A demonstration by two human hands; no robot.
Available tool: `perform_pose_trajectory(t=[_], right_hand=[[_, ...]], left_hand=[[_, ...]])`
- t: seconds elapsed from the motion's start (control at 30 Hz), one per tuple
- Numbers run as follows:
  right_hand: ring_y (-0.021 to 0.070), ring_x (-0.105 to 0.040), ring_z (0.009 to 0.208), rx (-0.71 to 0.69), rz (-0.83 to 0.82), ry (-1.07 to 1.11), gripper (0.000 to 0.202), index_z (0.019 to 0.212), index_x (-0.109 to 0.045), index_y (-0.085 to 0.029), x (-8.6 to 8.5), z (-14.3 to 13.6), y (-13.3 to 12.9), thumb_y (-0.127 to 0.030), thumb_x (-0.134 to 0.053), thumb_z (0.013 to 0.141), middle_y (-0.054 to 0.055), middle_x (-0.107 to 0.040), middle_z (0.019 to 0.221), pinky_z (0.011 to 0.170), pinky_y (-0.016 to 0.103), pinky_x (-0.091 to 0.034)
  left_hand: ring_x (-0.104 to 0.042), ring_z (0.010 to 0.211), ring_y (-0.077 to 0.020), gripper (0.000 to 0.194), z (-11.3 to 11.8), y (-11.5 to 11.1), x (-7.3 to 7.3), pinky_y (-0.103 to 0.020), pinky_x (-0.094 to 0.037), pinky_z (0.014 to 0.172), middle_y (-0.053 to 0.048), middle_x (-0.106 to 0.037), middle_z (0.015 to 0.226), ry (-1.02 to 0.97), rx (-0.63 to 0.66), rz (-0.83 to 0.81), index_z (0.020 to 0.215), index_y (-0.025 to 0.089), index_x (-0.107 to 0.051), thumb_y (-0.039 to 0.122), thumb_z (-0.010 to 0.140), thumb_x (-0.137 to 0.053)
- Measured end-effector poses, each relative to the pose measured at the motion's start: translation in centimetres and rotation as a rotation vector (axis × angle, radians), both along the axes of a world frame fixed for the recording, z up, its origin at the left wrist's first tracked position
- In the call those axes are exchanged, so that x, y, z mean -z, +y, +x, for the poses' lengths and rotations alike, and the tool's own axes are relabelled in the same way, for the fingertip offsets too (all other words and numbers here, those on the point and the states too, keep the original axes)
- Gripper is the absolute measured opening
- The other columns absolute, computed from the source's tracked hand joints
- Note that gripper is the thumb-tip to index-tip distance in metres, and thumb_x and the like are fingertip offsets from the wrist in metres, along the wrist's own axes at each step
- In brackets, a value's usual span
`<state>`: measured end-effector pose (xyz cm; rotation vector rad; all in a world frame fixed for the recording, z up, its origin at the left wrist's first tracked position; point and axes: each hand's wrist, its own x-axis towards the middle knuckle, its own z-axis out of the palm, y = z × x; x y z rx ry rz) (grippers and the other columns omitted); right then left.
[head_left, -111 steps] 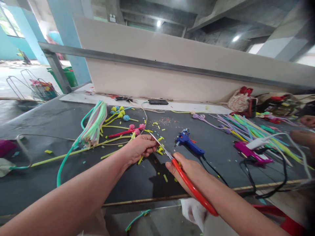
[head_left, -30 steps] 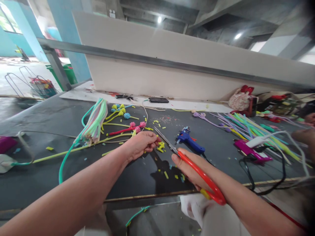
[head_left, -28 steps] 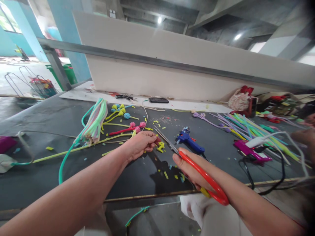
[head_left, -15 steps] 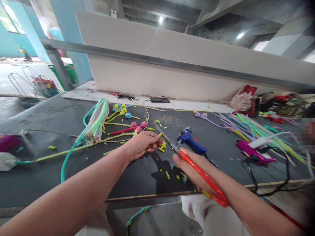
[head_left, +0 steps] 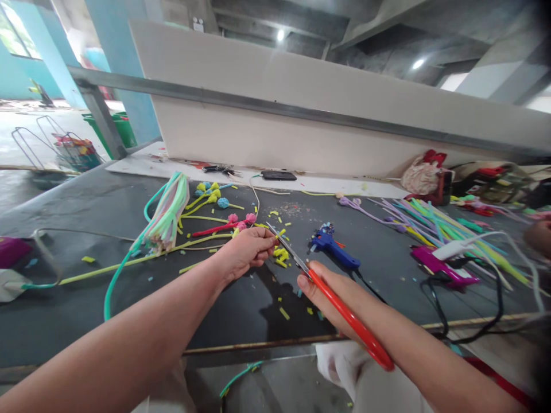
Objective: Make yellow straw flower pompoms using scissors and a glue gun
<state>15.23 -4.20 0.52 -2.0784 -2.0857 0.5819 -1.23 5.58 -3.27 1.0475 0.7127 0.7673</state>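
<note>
Dark surface [head_left: 236, 321] fills the lower half of the frame, white panel [head_left: 258, 137] standing along its far edge. Fan of loose colored stems [head_left: 447, 223] spread at right. Tied pastel bundle [head_left: 169, 212] at left, teal stem looping off it. Red-handled scissors [head_left: 331, 293] just right of center, held on a diagonal: handles toward lower right, blades toward upper left, blades look nearly together. Right hand [head_left: 344, 287] is wrapped around the handles, firm grip. Left hand [head_left: 247, 249], center, has fingers curled and thumb pinched to them right at the blade tips; can't tell what's in the pinch, blades and fingers cover it. Blue glue gun [head_left: 333, 249] lies right of the blades, clear of them. Magenta block [head_left: 439, 267] with white plug farther right. Pink-headed stem [head_left: 215, 228] just above the left wrist. Black flat device [head_left: 279, 175] at upper center by the panel. Yellow offcuts [head_left: 282, 257] scattered near the left fingertips.
</note>
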Motion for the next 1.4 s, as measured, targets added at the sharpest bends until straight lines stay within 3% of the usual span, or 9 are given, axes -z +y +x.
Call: perform_pose_trajectory(t=[0.43,0.7,1.0,1.23,1.4], right_hand=[[0.0149,-0.047,0.052,-0.011,0.001,-0.092,0.025,0.075,-0.033,-0.025,0.7,-0.2,0.4,-0.047,-0.034,0.086,-0.004,-0.048,0.056,0.05,0.024,-0.03],[0.0147,-0.044,0.05,-0.003,-0.001,-0.104,0.027,0.073,-0.031,-0.025,0.8,-0.2,0.6,-0.049,-0.032,0.085,-0.005,-0.044,0.054,0.05,0.024,-0.029],[0.0143,-0.046,0.053,-0.054,0.018,-0.056,0.031,0.072,-0.034,-0.024,1.2,0.2,0.7,-0.052,-0.031,0.086,-0.004,-0.048,0.056,0.051,0.024,-0.03],[0.0105,-0.04,0.046,0.019,0.046,-0.045,0.033,0.062,-0.035,-0.022,1.1,0.1,0.9,-0.045,-0.043,0.083,-0.005,-0.042,0.05,0.047,0.021,-0.028],[0.0091,-0.038,0.031,0.158,-0.058,0.111,0.034,0.074,-0.038,-0.024,0.5,0.1,0.1,-0.056,-0.032,0.086,-0.008,-0.04,0.044,0.037,0.02,-0.022]], left_hand=[[-0.026,0.036,0.0007,0.019,0.0,-0.1,-0.3,-0.012,-0.014,0.035,0.003,-0.046,0.053,0.031,0.005,-0.003,0.066,0.013,-0.049,0.023,0.077,-0.06],[-0.025,0.036,0.0007,0.015,0.0,0.0,0.0,-0.012,-0.013,0.035,0.003,-0.045,0.053,0.039,0.024,0.009,0.067,0.012,-0.051,0.02,0.079,-0.057],[-0.024,0.035,0.0009,0.011,-0.1,0.2,0.1,-0.012,-0.014,0.035,0.003,-0.046,0.052,0.049,0.025,0.013,0.069,0.011,-0.054,0.014,0.079,-0.053],[-0.026,0.037,0.0005,0.016,0.0,0.0,0.2,-0.011,-0.016,0.035,0.002,-0.047,0.054,0.021,0.026,0.009,0.066,0.011,-0.052,0.019,0.081,-0.054],[-0.032,0.043,0.0,0.014,0.1,-0.3,-0.5,-0.01,-0.02,0.037,0.0,-0.05,0.064,-0.024,0.004,-0.007,0.073,0.01,-0.053,0.019,0.082,-0.051]])
